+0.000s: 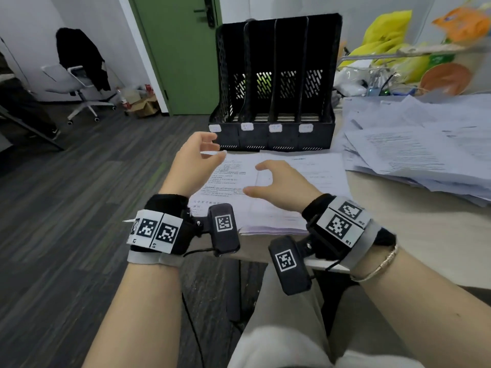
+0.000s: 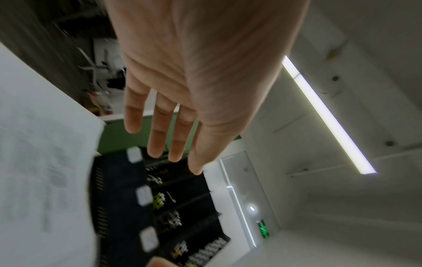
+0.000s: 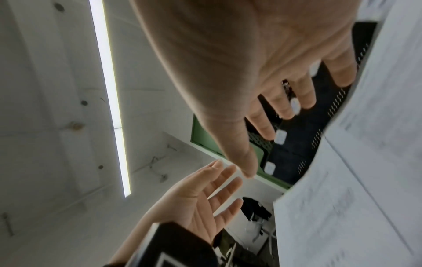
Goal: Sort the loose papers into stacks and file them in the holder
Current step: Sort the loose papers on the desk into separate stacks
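Observation:
A black mesh file holder with several empty labelled slots stands at the back of the table. In front of it lies a flat stack of printed papers, also seen in the wrist views. My left hand hovers over the stack's left edge, fingers relaxed and spread, holding nothing. My right hand hovers palm down over the middle of the stack, fingers loosely extended, also holding nothing. The holder appears beyond the fingers.
A large messy heap of loose papers covers the table's right side. Behind it sit coloured bags and an orange bowl. The table's left edge drops to dark floor; an office chair and green door stand beyond.

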Available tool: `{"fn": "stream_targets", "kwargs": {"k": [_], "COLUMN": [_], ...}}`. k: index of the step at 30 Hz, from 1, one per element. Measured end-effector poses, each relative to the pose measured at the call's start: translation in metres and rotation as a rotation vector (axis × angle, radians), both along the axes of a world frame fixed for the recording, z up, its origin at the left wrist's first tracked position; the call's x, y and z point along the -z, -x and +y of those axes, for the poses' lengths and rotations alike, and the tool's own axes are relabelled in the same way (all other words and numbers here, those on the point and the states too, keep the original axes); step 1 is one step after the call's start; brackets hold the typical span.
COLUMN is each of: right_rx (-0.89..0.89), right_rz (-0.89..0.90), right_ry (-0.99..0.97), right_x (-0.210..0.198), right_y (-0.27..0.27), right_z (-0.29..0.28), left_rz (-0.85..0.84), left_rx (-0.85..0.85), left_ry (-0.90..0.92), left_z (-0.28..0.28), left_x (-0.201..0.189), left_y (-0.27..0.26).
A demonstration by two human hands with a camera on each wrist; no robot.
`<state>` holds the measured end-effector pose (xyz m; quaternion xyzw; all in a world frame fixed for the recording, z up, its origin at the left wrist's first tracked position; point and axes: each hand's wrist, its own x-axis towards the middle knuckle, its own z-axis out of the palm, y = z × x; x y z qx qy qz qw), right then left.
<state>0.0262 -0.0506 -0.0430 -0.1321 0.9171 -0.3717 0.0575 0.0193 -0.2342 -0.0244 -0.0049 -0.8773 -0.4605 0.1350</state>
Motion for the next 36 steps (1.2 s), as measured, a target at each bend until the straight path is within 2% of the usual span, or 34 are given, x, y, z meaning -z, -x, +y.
{"fn": "stream_targets", "kwargs": {"k": [6, 10, 16, 18, 20, 23, 27, 32, 36], "right_rx": [0.065, 0.156, 0.384, 0.388, 0.301, 0.152, 0.169, 0.136, 0.164], "right_rz": [0.080, 0.100, 0.127, 0.098, 0.011, -0.104, -0.159, -0.217, -0.218], "right_ry": [0.037, 0.023, -0.008, -0.064, -0.130, -0.238, -0.286, -0.224, -0.231], "right_x": [-0.027, -0.032, -0.030, -0.028, -0.025, -0.014, 0.002, 0.015, 0.016], "right_y": [0.001, 0.004, 0.011, 0.008, 0.002, -0.004, -0.012, -0.022, -0.027], "right_z": [0.072, 0.121, 0.207, 0.230, 0.248, 0.254, 0.257, 0.260, 0.260], "left_rz": [0.010, -0.038, -0.140, -0.174, -0.213, -0.284, -0.389, -0.596, -0.650], "left_rx": [0.217, 0.355, 0.466, 0.494, 0.523, 0.527, 0.493, 0.434, 0.404], "left_ry": [0.017, 0.018, 0.065, 0.087, 0.089, 0.095, 0.131, 0.149, 0.114], "left_z": [0.075, 0.125, 0.190, 0.207, 0.225, 0.242, 0.259, 0.274, 0.282], "left_x": [-0.025, -0.022, -0.012, -0.007, -0.003, 0.005, 0.017, 0.027, 0.034], "left_y": [0.014, 0.025, 0.042, 0.045, 0.046, 0.046, 0.046, 0.044, 0.039]}}
